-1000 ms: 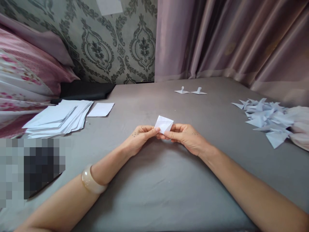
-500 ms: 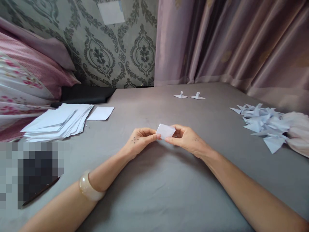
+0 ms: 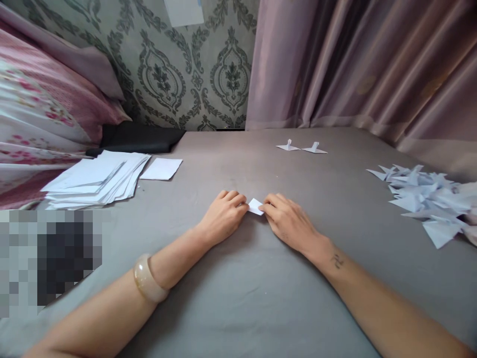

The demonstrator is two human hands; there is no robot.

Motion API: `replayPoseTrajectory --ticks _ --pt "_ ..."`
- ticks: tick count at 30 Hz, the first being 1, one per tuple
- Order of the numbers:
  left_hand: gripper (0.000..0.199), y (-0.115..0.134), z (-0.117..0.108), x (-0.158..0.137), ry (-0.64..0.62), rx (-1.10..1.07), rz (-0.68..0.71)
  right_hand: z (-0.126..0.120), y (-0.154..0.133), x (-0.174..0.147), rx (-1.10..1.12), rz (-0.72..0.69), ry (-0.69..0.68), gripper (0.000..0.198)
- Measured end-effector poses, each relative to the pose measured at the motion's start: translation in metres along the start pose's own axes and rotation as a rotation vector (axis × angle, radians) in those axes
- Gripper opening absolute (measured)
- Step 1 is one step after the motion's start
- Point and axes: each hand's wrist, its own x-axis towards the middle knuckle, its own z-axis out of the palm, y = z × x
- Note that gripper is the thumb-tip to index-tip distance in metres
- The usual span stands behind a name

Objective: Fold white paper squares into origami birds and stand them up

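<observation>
A small folded white paper [image 3: 255,206] lies flat on the grey sheet [image 3: 238,298], pinned between both hands. The left hand [image 3: 223,216] rests palm down, its fingers together and curled, tips pressing the paper's left edge. The right hand [image 3: 288,221] also lies palm down, fingers close together, pressing the right edge; most of the paper is hidden beneath them. To the left sits a loose stack of white sheets [image 3: 97,179] with a single sheet [image 3: 161,169] beside it. Two folded figures [image 3: 301,147] stand farther back, and a heap of folded pieces [image 3: 425,199] lies well to the right.
</observation>
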Motion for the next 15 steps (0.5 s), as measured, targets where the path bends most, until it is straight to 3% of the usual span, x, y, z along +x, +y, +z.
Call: replayPoseTrajectory --ticks 6,15 --pt "0.028 0.0044 0.002 -0.0049 0.005 -0.164 -0.102 0.002 0.0026 -0.0074 0.23 0.163 -0.059 0.02" --pt "0.023 0.0097 0.0051 -0.0004 0.03 -0.547 -0.471 0.0023 0.0076 0.0023 0.605 0.47 -0.051 0.021"
